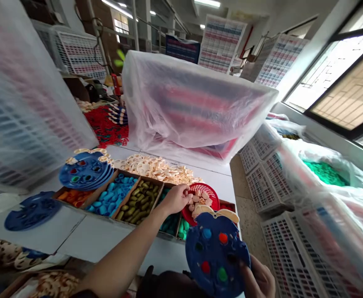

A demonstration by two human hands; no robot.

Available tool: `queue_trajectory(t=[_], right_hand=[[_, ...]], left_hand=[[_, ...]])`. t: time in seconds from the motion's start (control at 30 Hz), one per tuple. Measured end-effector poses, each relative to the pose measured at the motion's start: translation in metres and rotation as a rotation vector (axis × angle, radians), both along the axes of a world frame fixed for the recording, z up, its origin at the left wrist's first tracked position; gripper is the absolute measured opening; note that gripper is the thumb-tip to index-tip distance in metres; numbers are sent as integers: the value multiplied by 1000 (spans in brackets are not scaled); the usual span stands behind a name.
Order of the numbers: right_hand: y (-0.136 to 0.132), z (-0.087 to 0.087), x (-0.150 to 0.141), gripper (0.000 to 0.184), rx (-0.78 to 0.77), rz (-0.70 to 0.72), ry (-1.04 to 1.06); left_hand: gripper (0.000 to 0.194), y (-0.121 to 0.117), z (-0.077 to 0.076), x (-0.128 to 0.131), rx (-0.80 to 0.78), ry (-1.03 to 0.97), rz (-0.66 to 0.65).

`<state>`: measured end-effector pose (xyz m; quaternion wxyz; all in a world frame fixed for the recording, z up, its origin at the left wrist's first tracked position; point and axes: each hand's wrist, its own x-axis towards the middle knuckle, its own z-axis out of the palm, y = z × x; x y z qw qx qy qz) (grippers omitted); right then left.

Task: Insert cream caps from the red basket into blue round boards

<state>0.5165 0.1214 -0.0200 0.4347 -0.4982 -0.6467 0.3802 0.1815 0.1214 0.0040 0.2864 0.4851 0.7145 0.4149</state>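
- In the head view, the red basket (211, 191) rests over the right part of the divided cardboard box (126, 201), probably to keep its pale pink pieces (204, 198) within easy reach of the left hand (177, 199).
- The left hand's fingers are bent with their tips close together at the basket's left edge; whether they pinch a piece cannot be told.
- The right hand (259, 276) grips the edge of a blue disc (214, 265), nearer the wearer than the basket. Its thumb lies on the face, which is tilted up, presumably so the coloured inserts and dark openings can be seen.
- Left of the basket, compartments separate olive pieces (139, 200), light blue pieces (111, 194) and orange pieces (76, 196), likely so that colours stay unmixed. Farther left, a stack of blue discs (85, 176) overlaps the box.
- Beyond the basket and to its left, cream pieces (156, 167) lie heaped on the bench (85, 242).
- The left forearm and hand cover part of the dark teal compartment; basket and held disc hide much of the box's right end.
- The right hand's other fingers are mostly behind the disc and dim; its lower edge is hard to make out.
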Motion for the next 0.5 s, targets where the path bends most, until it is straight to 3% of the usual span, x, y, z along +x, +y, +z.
queue_trajectory(t=[0.07,0.17,0.3,0.5], right_hand=[[5,-8,13,58,-8,26,26],[6,-10,25,50,-13,89,26],[1,-5,28,46,-15,65,56],[-2,-13,44,44,-52,23,117]], left_hand=[[14,11,-8,7,-50,143,-34],[22,27,-18,21,-119,306,-107],[31,52,-33,39,-212,434,-169],[34,80,-49,55,-290,532,-75]])
